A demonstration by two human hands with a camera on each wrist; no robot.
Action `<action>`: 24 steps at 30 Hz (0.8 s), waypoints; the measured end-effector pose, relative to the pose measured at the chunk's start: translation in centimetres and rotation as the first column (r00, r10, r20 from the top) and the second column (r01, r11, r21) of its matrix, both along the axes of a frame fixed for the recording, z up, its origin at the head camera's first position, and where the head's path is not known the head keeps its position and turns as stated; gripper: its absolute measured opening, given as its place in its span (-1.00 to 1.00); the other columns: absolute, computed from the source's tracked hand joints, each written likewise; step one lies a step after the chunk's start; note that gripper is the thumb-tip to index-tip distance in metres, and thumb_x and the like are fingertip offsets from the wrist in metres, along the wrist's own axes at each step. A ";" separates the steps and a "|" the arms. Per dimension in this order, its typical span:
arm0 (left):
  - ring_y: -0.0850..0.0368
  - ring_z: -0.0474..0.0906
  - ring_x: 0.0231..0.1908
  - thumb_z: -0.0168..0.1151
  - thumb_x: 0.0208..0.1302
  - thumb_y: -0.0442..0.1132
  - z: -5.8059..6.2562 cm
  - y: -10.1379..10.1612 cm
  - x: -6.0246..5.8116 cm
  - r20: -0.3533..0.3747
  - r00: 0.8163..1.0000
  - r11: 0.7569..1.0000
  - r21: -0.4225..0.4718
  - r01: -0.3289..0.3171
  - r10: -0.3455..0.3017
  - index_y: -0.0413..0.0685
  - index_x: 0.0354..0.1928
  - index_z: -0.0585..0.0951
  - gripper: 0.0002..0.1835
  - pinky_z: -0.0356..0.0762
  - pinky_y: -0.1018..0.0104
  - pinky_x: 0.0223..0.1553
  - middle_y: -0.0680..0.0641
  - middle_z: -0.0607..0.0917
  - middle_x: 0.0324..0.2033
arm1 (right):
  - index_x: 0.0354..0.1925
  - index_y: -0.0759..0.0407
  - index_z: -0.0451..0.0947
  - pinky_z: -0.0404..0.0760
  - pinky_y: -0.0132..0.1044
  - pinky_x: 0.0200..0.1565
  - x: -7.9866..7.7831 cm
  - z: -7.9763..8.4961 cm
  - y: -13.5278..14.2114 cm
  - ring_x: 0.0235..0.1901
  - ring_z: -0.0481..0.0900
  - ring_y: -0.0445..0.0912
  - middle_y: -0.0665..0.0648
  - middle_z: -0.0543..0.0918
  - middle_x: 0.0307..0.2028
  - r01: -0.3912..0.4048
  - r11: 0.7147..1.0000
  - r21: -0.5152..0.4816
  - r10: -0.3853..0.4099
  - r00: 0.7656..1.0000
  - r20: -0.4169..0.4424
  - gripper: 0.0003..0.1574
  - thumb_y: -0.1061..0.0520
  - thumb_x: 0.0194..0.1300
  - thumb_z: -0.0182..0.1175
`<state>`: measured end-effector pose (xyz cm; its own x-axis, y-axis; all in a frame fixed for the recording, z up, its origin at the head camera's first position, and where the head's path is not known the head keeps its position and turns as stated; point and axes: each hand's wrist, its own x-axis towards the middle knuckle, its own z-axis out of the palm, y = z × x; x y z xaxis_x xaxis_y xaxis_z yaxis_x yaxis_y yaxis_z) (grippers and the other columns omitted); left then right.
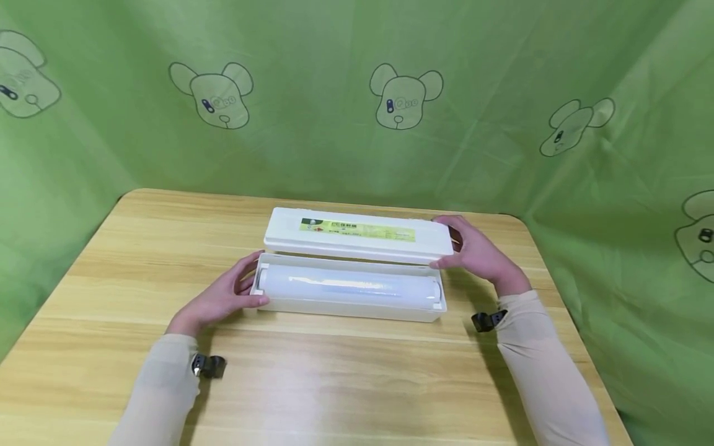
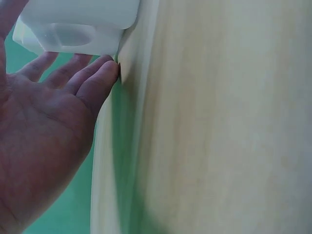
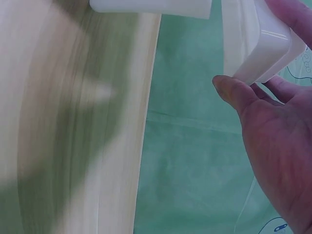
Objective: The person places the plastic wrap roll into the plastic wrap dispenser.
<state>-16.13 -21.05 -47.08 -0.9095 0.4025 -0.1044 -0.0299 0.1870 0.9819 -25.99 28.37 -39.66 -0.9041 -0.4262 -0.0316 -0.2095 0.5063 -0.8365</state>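
A long white cling film box sits on the table in the head view, its open top showing a shiny roll of cling film. My left hand grips the left end of this box, thumb at the front corner and fingers round the end. Behind the box, the white lid with a green and yellow label is raised and tilted. My right hand holds the lid's right end between thumb and fingers. In the right wrist view, the lid stands apart from the box.
The light wooden table has rounded back corners. A green curtain printed with bear heads hangs behind it and along both sides. Each wrist wears a small black camera, the left one and the right one.
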 end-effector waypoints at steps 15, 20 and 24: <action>0.05 -0.21 0.48 0.15 0.43 0.01 2.6 0.9 -4.4 -0.072 0.989 0.989 -0.071 -0.133 0.128 0.05 0.55 -0.33 -0.02 -0.17 0.13 0.46 0.02 -0.23 0.53 | 0.35 0.29 0.21 0.54 -0.11 0.11 0.4 -0.5 -0.6 0.11 0.42 0.08 0.21 0.30 0.23 0.026 0.999 -0.033 -0.026 0.999 0.019 0.09 0.40 -0.09 0.53; 0.08 -0.27 0.48 0.25 0.35 0.03 3.0 1.9 -5.8 -0.080 0.986 0.984 -0.090 -0.153 0.146 0.09 0.55 -0.32 0.05 -0.20 0.15 0.46 0.05 -0.27 0.53 | 0.35 0.24 0.22 0.51 -0.05 0.15 0.8 -0.5 -0.7 0.14 0.42 0.05 0.17 0.31 0.23 0.025 0.998 -0.053 -0.024 0.999 0.027 0.09 0.38 -0.10 0.55; 0.04 -0.27 0.48 0.34 0.29 -0.01 3.2 2.5 -6.2 -0.091 0.984 0.984 -0.083 -0.158 0.151 0.08 0.56 -0.27 0.10 -0.21 0.13 0.47 0.02 -0.25 0.53 | 0.35 0.21 0.22 0.53 -0.07 0.13 1.1 -0.6 -0.7 0.14 0.42 0.05 0.15 0.32 0.22 0.017 0.998 -0.064 -0.016 0.999 0.029 0.11 0.33 -0.11 0.57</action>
